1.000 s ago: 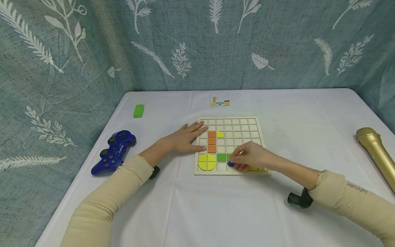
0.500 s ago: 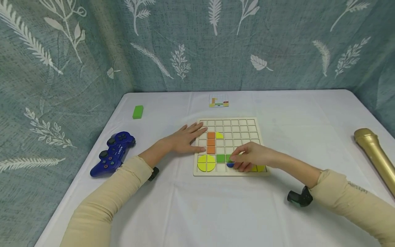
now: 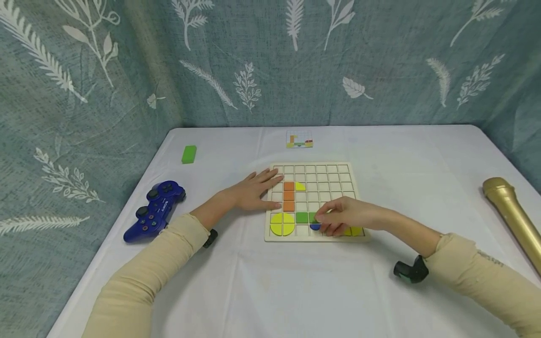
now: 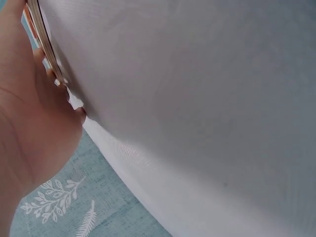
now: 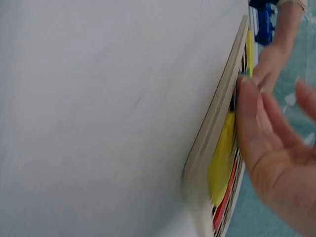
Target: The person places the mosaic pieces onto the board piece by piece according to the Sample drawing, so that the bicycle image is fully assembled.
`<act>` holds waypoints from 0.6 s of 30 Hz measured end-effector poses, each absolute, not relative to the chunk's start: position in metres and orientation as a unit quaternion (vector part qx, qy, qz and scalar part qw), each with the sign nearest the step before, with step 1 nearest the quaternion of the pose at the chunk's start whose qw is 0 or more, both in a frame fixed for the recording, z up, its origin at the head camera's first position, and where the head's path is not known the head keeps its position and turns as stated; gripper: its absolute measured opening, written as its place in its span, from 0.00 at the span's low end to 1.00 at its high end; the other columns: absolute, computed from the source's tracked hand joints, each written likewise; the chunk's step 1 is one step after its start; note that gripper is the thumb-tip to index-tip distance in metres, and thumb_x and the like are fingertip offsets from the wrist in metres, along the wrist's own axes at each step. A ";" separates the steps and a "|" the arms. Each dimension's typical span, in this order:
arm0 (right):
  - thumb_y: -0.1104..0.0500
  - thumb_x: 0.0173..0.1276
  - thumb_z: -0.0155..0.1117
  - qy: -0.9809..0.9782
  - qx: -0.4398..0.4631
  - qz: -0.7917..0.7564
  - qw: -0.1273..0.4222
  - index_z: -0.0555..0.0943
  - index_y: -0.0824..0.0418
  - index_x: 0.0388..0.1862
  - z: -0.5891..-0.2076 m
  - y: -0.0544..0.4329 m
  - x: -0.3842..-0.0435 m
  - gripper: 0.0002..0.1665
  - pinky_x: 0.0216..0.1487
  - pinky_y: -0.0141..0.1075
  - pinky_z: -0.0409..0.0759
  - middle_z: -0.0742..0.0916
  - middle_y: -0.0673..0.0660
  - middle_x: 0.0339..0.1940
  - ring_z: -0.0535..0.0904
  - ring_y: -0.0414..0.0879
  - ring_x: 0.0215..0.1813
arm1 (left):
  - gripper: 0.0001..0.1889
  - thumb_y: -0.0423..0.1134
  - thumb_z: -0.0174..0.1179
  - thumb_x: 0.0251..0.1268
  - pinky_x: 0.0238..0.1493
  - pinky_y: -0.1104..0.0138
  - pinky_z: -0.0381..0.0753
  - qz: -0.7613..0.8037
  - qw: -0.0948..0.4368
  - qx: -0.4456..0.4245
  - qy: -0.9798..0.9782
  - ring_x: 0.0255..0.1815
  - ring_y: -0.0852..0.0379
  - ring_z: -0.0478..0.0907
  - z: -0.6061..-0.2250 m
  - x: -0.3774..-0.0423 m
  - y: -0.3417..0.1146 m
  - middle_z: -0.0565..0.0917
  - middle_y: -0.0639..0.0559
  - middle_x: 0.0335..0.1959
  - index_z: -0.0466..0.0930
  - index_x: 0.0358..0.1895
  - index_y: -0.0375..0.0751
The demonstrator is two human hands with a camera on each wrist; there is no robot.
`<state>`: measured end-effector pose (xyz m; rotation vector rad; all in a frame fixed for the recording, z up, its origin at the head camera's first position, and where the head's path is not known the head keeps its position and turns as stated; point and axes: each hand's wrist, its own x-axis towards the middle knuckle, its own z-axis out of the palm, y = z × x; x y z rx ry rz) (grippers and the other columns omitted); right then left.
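Note:
A wooden grid board [image 3: 334, 169] lies on the white table. My left hand [image 3: 255, 190] rests on its left edge, fingers spread. Over the lower right part, my right hand [image 3: 344, 216] pinches a small blue rounded piece [image 3: 314, 226] at a cell in the bottom row, just below the green squares [image 3: 302, 217]. Three orange squares [image 3: 289, 196] form a column, with a yellow quarter-round piece [image 3: 300, 187] beside the top one. Bottom left, yellow pieces [image 3: 282, 224] make a circle. More yellow [image 3: 354, 231] shows past my right hand, and a red piece [image 5: 227, 197] appears in the right wrist view.
Behind the board lies a small pattern card [image 3: 299, 139]. To the left are a green block [image 3: 189, 154] and a blue game controller [image 3: 156, 211]. A gold microphone [image 3: 511, 211] lies at the right edge. A patterned curtain [image 3: 296, 70] hangs behind the table.
The blue piece has gone from tilted to flatter in its cell under my right fingertips. My left hand stays in place, and the head view has shifted slightly.

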<state>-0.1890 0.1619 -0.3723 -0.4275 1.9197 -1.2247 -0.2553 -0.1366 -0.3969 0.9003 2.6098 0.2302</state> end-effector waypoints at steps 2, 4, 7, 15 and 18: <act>0.50 0.71 0.60 0.755 -0.195 -0.477 0.405 0.73 0.68 0.60 -0.373 0.166 -0.191 0.28 0.47 0.40 0.81 0.85 0.59 0.45 0.80 0.51 0.44 | 0.46 0.70 0.46 0.64 0.72 0.53 0.32 0.078 0.186 0.320 0.925 0.76 0.54 0.29 -0.397 -0.256 -0.137 0.35 0.54 0.77 0.37 0.78 0.55; 0.51 0.72 0.59 0.753 -0.228 -0.465 0.405 0.72 0.68 0.62 -0.373 0.172 -0.192 0.27 0.50 0.41 0.79 0.84 0.59 0.48 0.79 0.51 0.47 | 0.46 0.71 0.44 0.63 0.72 0.53 0.32 0.071 0.187 0.322 0.925 0.76 0.54 0.29 -0.398 -0.256 -0.137 0.35 0.54 0.77 0.37 0.78 0.55; 0.53 0.73 0.57 0.769 -0.290 -0.433 0.371 0.75 0.65 0.61 -0.368 0.181 -0.194 0.23 0.56 0.45 0.75 0.83 0.56 0.52 0.77 0.50 0.52 | 0.47 0.72 0.44 0.63 0.72 0.53 0.32 0.068 0.191 0.323 0.924 0.76 0.54 0.29 -0.398 -0.256 -0.137 0.35 0.54 0.77 0.37 0.78 0.55; 0.49 0.68 0.62 0.867 -0.470 -0.137 0.090 0.76 0.58 0.62 -0.346 0.198 -0.207 0.26 0.67 0.55 0.59 0.74 0.60 0.66 0.63 0.60 0.69 | 0.45 0.72 0.40 0.64 0.72 0.52 0.31 0.036 0.197 0.328 0.923 0.76 0.52 0.29 -0.386 -0.259 -0.141 0.36 0.53 0.77 0.38 0.78 0.54; 0.48 0.66 0.64 0.877 -0.480 -0.015 -0.002 0.71 0.59 0.68 -0.341 0.207 -0.225 0.33 0.69 0.57 0.52 0.67 0.63 0.71 0.54 0.64 0.72 | 0.44 0.71 0.39 0.66 0.71 0.50 0.31 0.015 0.174 0.333 0.926 0.76 0.50 0.30 -0.375 -0.265 -0.144 0.37 0.50 0.77 0.39 0.78 0.53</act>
